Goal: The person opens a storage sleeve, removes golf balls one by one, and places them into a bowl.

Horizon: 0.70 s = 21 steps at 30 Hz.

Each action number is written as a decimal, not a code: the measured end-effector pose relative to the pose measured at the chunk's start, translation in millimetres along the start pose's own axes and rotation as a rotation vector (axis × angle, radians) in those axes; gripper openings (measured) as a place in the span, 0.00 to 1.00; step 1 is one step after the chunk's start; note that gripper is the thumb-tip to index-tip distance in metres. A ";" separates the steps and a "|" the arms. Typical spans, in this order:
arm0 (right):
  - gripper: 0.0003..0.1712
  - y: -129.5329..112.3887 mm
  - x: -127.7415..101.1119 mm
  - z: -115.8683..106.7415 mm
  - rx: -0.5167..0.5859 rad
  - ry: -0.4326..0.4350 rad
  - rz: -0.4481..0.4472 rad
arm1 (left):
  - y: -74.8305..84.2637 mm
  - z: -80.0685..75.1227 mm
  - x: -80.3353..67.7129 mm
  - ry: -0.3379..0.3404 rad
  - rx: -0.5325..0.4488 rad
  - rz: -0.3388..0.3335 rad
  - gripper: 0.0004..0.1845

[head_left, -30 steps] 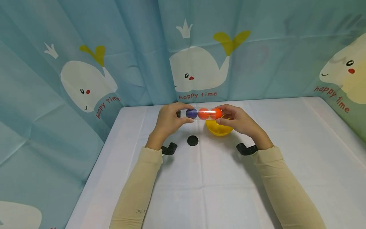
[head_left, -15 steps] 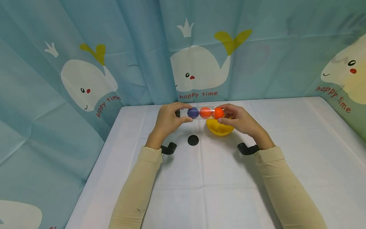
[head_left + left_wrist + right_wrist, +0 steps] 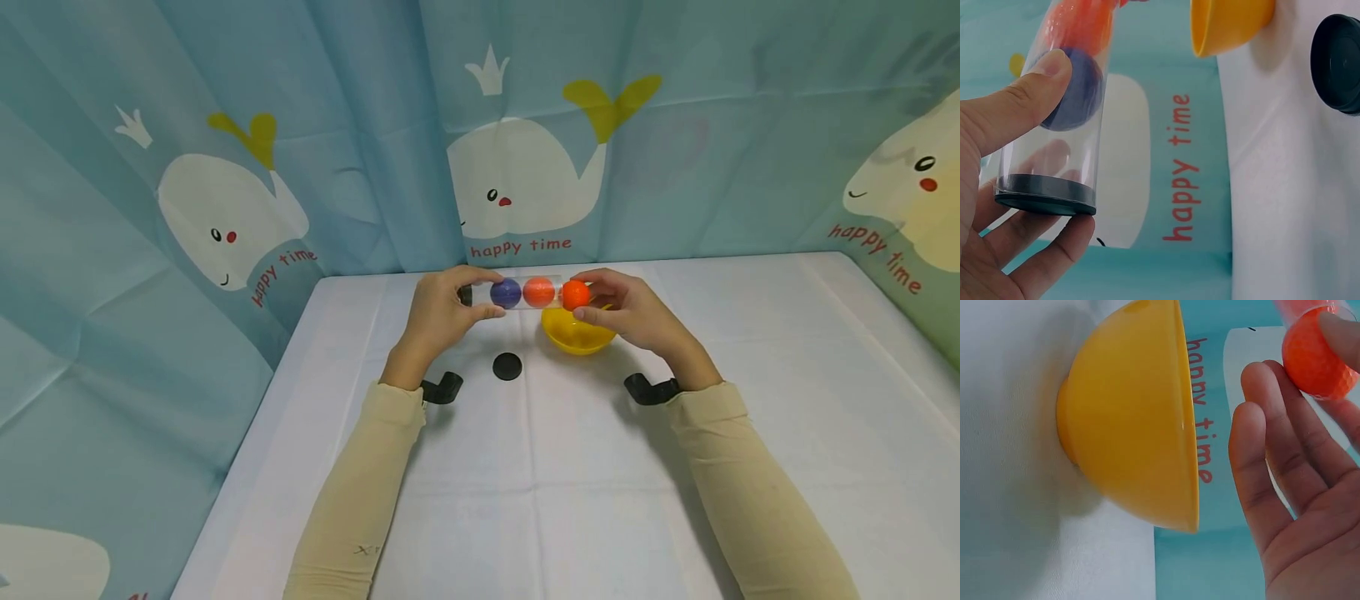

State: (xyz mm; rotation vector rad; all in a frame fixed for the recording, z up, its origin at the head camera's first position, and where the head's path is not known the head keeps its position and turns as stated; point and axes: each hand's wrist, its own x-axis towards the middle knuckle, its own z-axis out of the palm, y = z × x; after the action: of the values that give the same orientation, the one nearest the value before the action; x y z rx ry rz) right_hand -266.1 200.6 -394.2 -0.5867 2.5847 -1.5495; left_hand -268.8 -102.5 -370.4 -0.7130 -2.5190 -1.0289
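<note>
Shifted farther out of the clear tube [image 3: 522,292], the orange ball [image 3: 576,295] is pinched by the right hand [image 3: 628,310], the tube by the left hand [image 3: 441,313], seemingly near the desk's [image 3: 480,467] far edge.

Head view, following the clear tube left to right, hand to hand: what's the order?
Left hand → purple ball → red-orange ball → bright orange ball → right hand.
</note>
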 end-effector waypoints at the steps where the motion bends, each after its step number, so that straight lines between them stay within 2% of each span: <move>1: 0.26 0.1 -0.3 -0.3 0.000 0.004 0.001 | -0.2 -0.1 0.0 0.003 -0.001 -0.002 0.23; 7: 0.27 0.7 -1.5 -0.4 -0.003 0.015 0.017 | -0.6 -0.4 0.4 0.014 -0.011 0.002 0.23; 13: 0.26 0.8 -2.6 -0.9 0.026 0.064 0.011 | -1.0 -1.4 0.3 0.014 -0.035 -0.006 0.23; 21: 0.26 0.2 -4.5 -7.8 0.010 0.117 0.001 | -0.7 -2.7 -0.1 0.019 -0.056 -0.010 0.22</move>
State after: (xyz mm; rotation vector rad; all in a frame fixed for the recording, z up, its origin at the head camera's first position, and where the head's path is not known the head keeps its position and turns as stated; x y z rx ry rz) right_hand -264.0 208.7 -391.2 -0.5086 2.6592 -1.6429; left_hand -268.8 -104.9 -369.1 -0.7038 -2.4893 -1.1080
